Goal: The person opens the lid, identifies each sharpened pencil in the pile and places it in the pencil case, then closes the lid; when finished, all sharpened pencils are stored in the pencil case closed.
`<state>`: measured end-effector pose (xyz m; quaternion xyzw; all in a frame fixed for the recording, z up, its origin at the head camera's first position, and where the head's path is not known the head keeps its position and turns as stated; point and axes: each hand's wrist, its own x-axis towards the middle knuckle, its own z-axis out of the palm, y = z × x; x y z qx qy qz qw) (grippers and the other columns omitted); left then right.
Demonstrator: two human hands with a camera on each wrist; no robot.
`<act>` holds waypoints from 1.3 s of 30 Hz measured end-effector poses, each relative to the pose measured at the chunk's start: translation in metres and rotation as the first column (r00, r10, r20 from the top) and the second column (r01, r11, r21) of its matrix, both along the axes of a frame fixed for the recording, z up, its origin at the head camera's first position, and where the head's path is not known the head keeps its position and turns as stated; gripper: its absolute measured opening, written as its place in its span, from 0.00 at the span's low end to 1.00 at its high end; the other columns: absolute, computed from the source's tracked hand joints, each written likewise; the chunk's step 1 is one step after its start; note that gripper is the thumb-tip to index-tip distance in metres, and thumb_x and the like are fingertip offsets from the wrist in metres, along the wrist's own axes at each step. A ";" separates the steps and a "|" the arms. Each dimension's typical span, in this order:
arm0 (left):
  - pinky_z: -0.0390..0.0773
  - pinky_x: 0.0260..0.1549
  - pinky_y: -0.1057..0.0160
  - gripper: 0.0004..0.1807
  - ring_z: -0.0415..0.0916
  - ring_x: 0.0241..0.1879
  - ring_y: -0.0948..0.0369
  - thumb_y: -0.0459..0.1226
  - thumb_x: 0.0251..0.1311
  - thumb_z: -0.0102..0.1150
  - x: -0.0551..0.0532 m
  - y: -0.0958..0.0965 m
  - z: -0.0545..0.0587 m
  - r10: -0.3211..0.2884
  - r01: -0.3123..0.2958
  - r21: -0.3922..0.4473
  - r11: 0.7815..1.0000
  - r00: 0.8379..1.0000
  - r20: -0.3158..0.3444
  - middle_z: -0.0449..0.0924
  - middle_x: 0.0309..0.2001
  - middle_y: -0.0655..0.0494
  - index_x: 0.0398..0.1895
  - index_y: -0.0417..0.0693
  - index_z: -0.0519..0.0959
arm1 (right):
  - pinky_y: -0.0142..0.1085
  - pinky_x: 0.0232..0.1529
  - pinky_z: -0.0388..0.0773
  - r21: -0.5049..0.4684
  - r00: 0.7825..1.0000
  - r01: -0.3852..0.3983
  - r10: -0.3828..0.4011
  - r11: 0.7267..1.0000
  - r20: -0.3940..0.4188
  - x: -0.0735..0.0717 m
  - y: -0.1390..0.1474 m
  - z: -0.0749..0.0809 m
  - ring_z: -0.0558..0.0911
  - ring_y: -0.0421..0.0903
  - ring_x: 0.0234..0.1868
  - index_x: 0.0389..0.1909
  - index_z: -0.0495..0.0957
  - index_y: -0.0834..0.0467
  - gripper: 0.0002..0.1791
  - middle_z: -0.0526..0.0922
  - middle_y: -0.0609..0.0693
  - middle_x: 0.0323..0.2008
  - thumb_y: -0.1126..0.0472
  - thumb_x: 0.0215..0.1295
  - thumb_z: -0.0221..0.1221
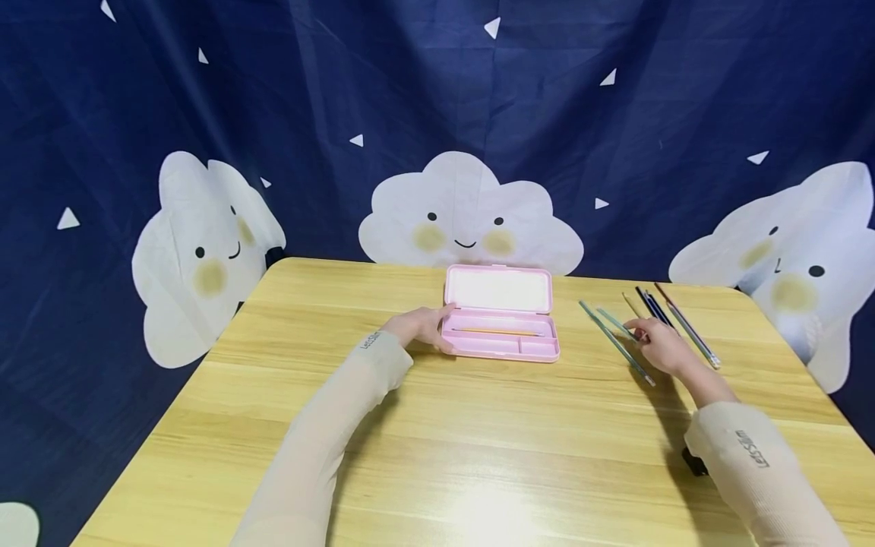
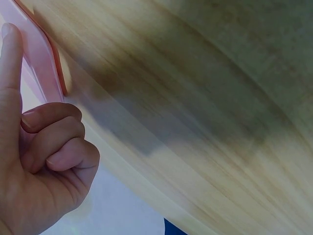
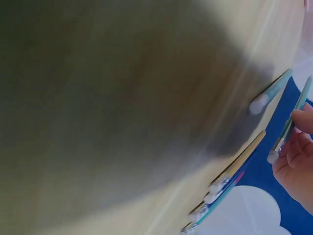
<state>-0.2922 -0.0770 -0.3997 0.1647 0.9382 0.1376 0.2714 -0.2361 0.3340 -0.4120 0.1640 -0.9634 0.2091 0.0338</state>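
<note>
A pink pencil case [image 1: 481,346] lies with its lid up, and one orange pencil [image 1: 499,332] is in its long compartment. My left hand [image 1: 425,327] holds the case by its left end, one digit at the front corner and another near the hinge. Seen from the left wrist, the other fingers [image 2: 63,137] are curled. At the right, my right hand [image 1: 661,348] pinches a light green pencil [image 1: 615,322] near its eraser end. In the right wrist view this pencil [image 3: 303,95] is raised off the table. Another green pencil [image 1: 618,346] lies just left of that hand.
Beyond the right hand lie a yellowish pencil [image 1: 632,305], some dark blue pencils [image 1: 654,305] and a reddish and bluish pair [image 1: 690,333]. The wooden table [image 1: 478,433] ends at a dark blue curtain [image 1: 437,83] with cloud prints.
</note>
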 end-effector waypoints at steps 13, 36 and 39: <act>0.55 0.65 0.55 0.57 0.52 0.67 0.51 0.57 0.44 0.65 -0.001 -0.001 -0.001 -0.017 0.017 0.008 1.000 1.000 -0.010 0.52 0.69 0.45 0.72 0.59 0.39 | 0.45 0.33 0.70 -0.029 0.995 -0.095 0.094 0.995 -0.027 -0.016 -0.035 0.005 0.73 0.53 0.31 0.39 0.75 0.74 0.15 0.75 0.60 0.28 0.81 0.49 0.46; 0.53 0.65 0.54 0.58 0.51 0.67 0.51 0.57 0.43 0.66 -0.002 -0.002 -0.003 0.019 -0.020 0.024 1.000 1.000 0.019 0.51 0.69 0.44 0.72 0.62 0.38 | 0.42 0.36 0.72 0.005 0.926 -0.376 0.376 0.927 -0.043 -0.045 -0.135 -0.001 0.69 0.47 0.28 0.39 0.78 0.69 0.20 0.72 0.53 0.26 0.83 0.47 0.46; 0.54 0.65 0.55 0.58 0.52 0.67 0.51 0.58 0.43 0.66 -0.002 -0.002 -0.004 0.017 -0.017 0.018 1.000 1.000 0.010 0.52 0.69 0.44 0.72 0.62 0.39 | 0.40 0.35 0.73 0.003 0.920 -0.389 0.388 0.921 -0.048 -0.048 -0.148 -0.003 0.69 0.45 0.27 0.40 0.79 0.68 0.20 0.71 0.52 0.24 0.83 0.48 0.46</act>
